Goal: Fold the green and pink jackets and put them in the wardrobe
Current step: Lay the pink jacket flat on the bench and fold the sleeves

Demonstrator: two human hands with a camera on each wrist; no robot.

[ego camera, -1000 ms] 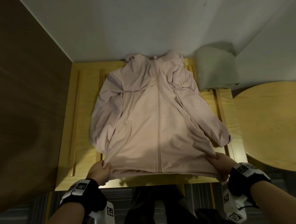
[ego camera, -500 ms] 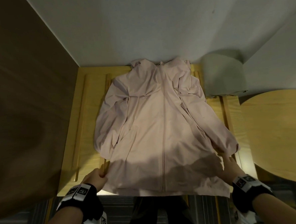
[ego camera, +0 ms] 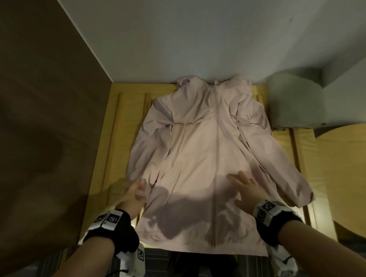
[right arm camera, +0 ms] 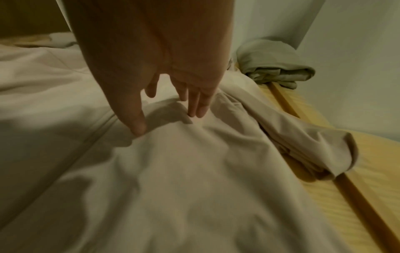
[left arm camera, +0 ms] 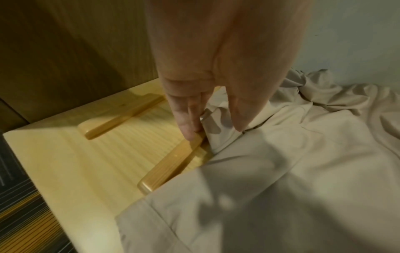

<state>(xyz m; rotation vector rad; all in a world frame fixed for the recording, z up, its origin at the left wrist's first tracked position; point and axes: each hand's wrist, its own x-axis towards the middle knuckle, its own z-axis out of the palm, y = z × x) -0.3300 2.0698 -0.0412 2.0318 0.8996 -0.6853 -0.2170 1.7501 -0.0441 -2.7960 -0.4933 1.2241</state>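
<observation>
The pink jacket [ego camera: 200, 150] lies flat, zip side up, on the light wooden table [ego camera: 118, 142], its hem hanging over the near edge. My left hand [ego camera: 138, 190] reaches the left sleeve cuff with straight fingers; in the left wrist view the left hand [left arm camera: 214, 126] has thumb and fingers either side of the cuff fabric [left arm camera: 218, 119], fingertips on a wooden slat [left arm camera: 173, 162]. My right hand [ego camera: 243, 186] is spread open on the lower right front, fingertips touching the cloth [right arm camera: 173, 179]. The folded green jacket [ego camera: 293, 103] sits at the back right corner.
A dark wooden panel [ego camera: 27, 126] stands along the table's left side and a pale wall [ego camera: 192, 30] behind it. A round wooden tabletop [ego camera: 352, 181] adjoins on the right. Raised slats [ego camera: 294, 153] run along the table. Striped flooring shows below the near edge.
Both hands have let go of the hem. The left hand moved forward to the left sleeve cuff; the right hand moved onto the jacket's front. The hem now overhangs the table edge.
</observation>
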